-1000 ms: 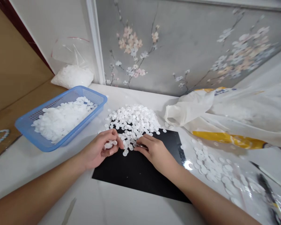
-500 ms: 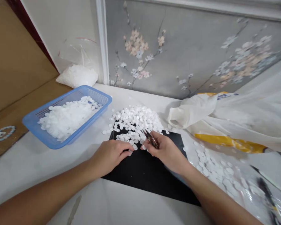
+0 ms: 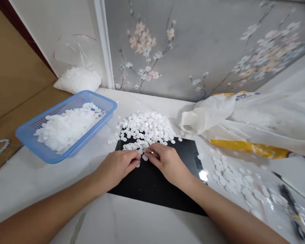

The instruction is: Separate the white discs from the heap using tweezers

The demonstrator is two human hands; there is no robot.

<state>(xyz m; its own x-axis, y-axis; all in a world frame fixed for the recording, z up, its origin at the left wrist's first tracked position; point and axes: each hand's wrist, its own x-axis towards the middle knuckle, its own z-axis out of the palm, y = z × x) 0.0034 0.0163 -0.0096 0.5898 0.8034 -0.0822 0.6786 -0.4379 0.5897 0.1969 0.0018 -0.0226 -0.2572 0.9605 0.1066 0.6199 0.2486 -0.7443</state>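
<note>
My left hand (image 3: pixel 120 166) is closed in a pinch over the black mat (image 3: pixel 152 186), with a small white disc (image 3: pixel 137 165) at its fingertips. Just to its right, my right hand (image 3: pixel 166 161) is closed too. It keeps pointed metal tweezers (image 3: pixel 155 154) tucked in the fingers, mostly hidden now. Another white disc (image 3: pixel 144 157) shows by the right fingertips; whether it is gripped I cannot tell. Beyond both hands a heap of white discs (image 3: pixel 151 125) spreads over the mat's far edge and onto the table.
A blue basket (image 3: pixel 66 156) of white discs stands on the left, with a clear bag (image 3: pixel 77 79) of white pieces behind it. At the right lie a large white and yellow sack (image 3: pixel 244 142), scattered discs (image 3: pixel 226 176) and a black-handled tool (image 3: pixel 289 201).
My right hand has moved left, closer to my left hand, and turned so the tweezers' points are no longer visible. The left hand stays pinched. The view has shifted slightly.
</note>
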